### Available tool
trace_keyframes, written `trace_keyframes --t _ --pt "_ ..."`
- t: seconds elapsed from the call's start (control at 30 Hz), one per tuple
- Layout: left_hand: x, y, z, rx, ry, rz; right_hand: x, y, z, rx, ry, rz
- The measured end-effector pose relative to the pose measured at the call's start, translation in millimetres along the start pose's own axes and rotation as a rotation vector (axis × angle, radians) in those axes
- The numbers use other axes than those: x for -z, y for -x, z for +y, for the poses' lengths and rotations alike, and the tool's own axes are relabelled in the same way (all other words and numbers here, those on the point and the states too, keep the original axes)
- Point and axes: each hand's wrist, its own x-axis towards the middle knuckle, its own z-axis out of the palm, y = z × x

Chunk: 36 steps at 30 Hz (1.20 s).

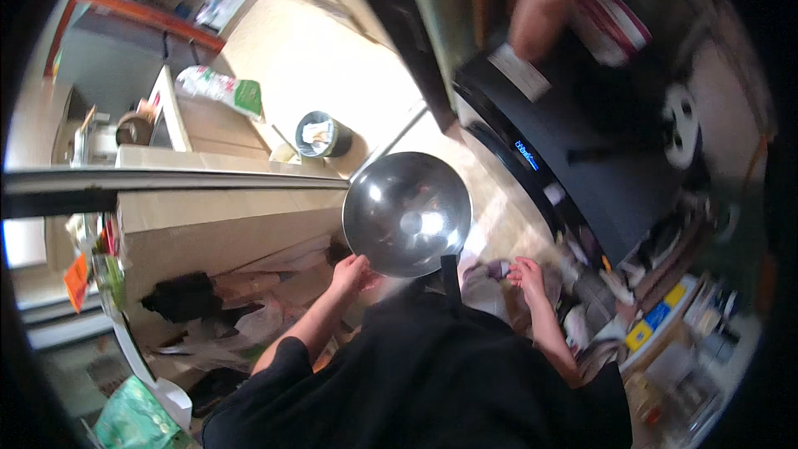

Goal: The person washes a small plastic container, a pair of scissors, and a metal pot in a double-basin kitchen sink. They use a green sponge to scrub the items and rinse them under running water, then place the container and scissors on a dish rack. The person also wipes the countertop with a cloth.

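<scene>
A round, shiny metal wok-like pan [399,193] is in front of my body, with its hollow inside facing up towards me. My left hand [354,274] grips its near left rim, the thumb over the edge. A black strip [449,274] runs from the near right rim towards my dark shirt; it looks like a handle, but its lower end merges with the cloth. My right hand [527,275] hangs to the right of the pan, apart from it, with its fingers slightly spread and nothing clearly in them.
A black appliance [598,187] with a lit blue display stands at the right. Another person's arm [543,9] reaches over it. Past the pan, a bin [336,137] stands near a sliding-door track [206,179]. Clutter and a blue-yellow box [658,318] lie at lower right.
</scene>
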Motion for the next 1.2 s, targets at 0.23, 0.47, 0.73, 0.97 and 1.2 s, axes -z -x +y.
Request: trace_keyframes --t 0.23,0.47,0.73,0.97,1.2 --pt "69.6 -43.9 63.7 -0.204 0.33 0.259 -171.1 -55.8 -168.2 0.16 0.386 -0.171" --pt "100.8 -85.6 162.2 -0.355 0.628 0.426 -376.1 -150.4 -269.3 0.154 0.757 -0.42" --pt "114.0 -148.8 322.3 -0.434 0.887 0.429 -656.0 -354.3 -375.8 0.266 1.011 -0.593" --pt "145.3 -168.1 430.8 -0.339 1.069 0.479 -744.0 -427.0 -436.7 -0.021 1.234 -0.37" --pt "239.6 -210.9 501.1 -0.427 1.23 0.657 -879.8 -391.5 -442.6 -0.161 1.201 -0.787"
